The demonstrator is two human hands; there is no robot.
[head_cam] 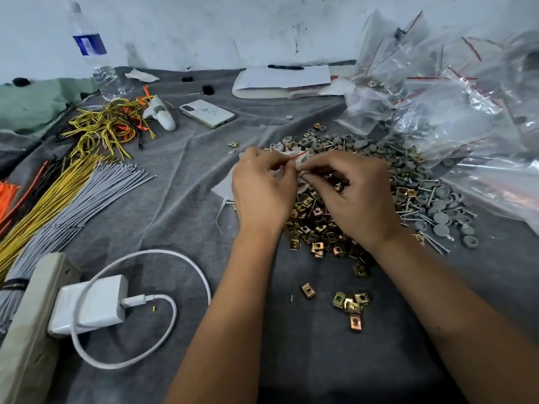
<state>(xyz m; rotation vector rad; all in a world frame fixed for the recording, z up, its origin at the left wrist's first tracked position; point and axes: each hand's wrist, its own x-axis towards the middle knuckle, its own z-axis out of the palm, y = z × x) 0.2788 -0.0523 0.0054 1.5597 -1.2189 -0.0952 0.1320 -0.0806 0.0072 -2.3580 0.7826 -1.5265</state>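
Note:
My left hand (pixel 262 191) and my right hand (pixel 354 193) meet over the grey cloth and together pinch a small clear zip bag (pixel 297 160) with a red seal strip at its top edge. Most of the bag is hidden behind my fingers. Under my hands lies a heap of brass-coloured square clip nuts (pixel 318 225). A few more clip nuts (pixel 351 306) lie apart, nearer to me. Behind and to the right is a pile of grey round caps and screws (pixel 431 199).
Clear plastic bags (pixel 455 91) are heaped at the right. On the left lie bundles of grey and yellow cable ties (pixel 75 196), a white charger with its cable (pixel 93 307), a phone (pixel 207 113), a water bottle (pixel 93 53) and a notepad with a pen (pixel 280 80).

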